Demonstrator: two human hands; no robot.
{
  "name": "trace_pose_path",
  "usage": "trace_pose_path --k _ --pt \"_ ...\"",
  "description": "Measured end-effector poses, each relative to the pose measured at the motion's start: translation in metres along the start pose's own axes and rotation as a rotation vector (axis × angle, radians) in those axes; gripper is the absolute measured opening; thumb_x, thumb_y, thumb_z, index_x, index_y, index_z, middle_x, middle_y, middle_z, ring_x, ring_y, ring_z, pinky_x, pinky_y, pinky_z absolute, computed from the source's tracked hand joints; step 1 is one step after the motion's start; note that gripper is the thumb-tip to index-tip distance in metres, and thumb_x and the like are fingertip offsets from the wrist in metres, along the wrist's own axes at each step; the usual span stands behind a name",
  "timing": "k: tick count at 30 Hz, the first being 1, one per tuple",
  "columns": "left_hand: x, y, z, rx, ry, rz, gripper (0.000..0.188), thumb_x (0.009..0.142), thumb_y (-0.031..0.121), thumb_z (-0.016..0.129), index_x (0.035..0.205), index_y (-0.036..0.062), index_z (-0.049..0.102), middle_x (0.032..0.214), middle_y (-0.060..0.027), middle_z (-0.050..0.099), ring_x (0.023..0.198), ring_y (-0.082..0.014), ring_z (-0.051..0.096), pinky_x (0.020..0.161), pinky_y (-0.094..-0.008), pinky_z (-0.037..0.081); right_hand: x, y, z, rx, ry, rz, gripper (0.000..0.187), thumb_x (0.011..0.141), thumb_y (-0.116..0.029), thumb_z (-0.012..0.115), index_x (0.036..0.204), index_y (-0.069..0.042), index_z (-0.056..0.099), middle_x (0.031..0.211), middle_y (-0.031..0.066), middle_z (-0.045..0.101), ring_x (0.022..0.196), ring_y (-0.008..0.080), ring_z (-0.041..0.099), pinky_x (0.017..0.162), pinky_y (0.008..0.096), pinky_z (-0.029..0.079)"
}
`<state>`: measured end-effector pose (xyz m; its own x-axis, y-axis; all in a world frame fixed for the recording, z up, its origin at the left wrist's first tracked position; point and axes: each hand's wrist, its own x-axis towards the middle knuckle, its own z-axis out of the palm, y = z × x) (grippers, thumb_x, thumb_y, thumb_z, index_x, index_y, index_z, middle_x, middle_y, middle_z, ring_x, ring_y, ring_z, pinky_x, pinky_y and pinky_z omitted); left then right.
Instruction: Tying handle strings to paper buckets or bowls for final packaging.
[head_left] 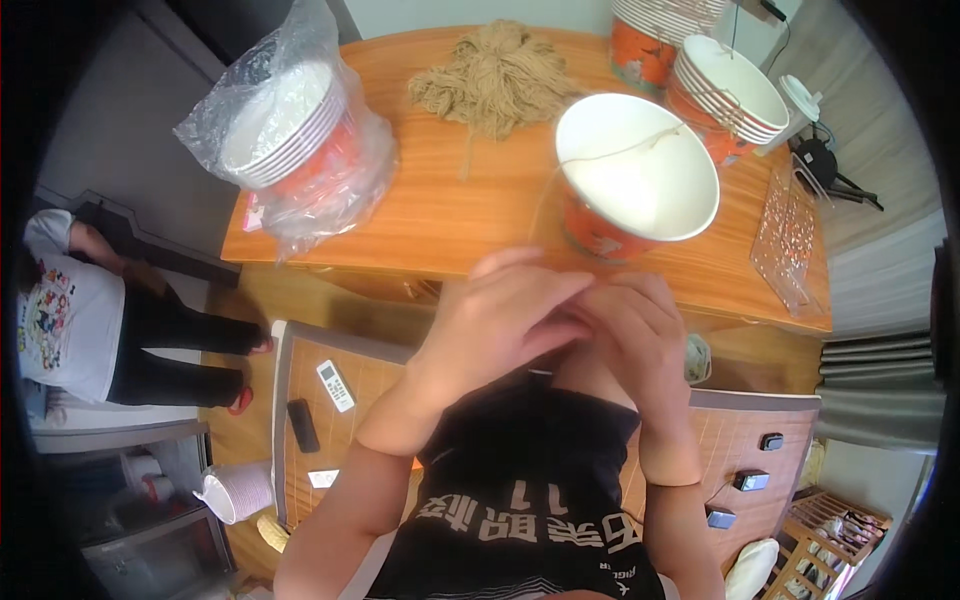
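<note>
My left hand (497,312) and my right hand (637,325) meet in front of the table's near edge. The fingers of both are bent and pressed together at the tips; whatever they pinch is hidden or too thin to make out. Just beyond them stands a white-and-orange paper bucket (635,170), its open mouth tilted toward me. A thin tan string (625,150) crosses that mouth. Farther back lies a loose heap of tan strings (500,78).
On the wooden table (440,215) are bagged stacked buckets (290,150) at left, more stacks (725,95) at back right, and a glittery see-through sheet (787,240). A person (90,320) stands at left. Below, a mat-covered bed holds a remote (335,386) and a phone (302,425).
</note>
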<state>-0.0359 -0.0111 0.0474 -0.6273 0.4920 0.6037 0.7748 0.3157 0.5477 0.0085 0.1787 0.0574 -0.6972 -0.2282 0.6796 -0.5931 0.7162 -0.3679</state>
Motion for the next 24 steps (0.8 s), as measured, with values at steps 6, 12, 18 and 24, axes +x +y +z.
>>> trace_pose_path --k 6,12,18,24 --pt "0.012 -0.002 -0.005 0.052 0.11 0.137 0.019 0.073 0.006 0.084 0.089 0.0069 0.073 0.072 -0.0057 0.065 0.065 -0.0235 0.059 0.072 -0.0338 0.045 0.008 0.006 -0.007 0.095 0.036 0.109 0.026 0.079 -0.007 0.08 0.105 -0.008 0.074 0.093 0.0056 0.072 0.087 0.0243 0.067 0.075 0.0357 0.054" --pt "0.026 0.005 -0.009 0.051 0.314 -0.122 0.011 0.084 -0.001 0.077 0.094 0.002 0.075 0.064 0.0015 0.05 0.057 -0.0068 0.039 0.055 -0.0237 0.033 0.022 0.012 -0.01 0.226 0.211 0.228 0.028 0.083 -0.001 0.076 0.11 -0.008 0.074 0.097 0.0081 0.072 0.091 0.0274 0.068 0.078 0.0352 0.055" --pt "0.031 0.007 -0.011 -0.033 0.351 -0.205 0.01 0.082 0.006 0.079 0.091 0.0047 0.075 0.079 -0.0098 0.071 0.067 -0.0228 0.064 0.067 -0.0316 0.049 0.041 0.015 -0.012 0.112 0.245 -0.007 0.034 0.079 -0.002 0.08 0.112 -0.009 0.074 0.097 0.0085 0.072 0.087 0.0269 0.067 0.074 0.0348 0.055" --pt "0.033 0.018 -0.018 -0.143 0.241 -0.26 0.01 0.083 0.006 0.079 0.092 0.0052 0.075 0.079 -0.009 0.072 0.066 -0.0208 0.063 0.067 -0.0299 0.048 0.04 0.019 -0.012 0.2 0.186 0.02 0.028 0.077 -0.005 0.082 0.104 -0.008 0.075 0.092 0.0072 0.071 0.085 0.0256 0.066 0.073 0.0352 0.054"
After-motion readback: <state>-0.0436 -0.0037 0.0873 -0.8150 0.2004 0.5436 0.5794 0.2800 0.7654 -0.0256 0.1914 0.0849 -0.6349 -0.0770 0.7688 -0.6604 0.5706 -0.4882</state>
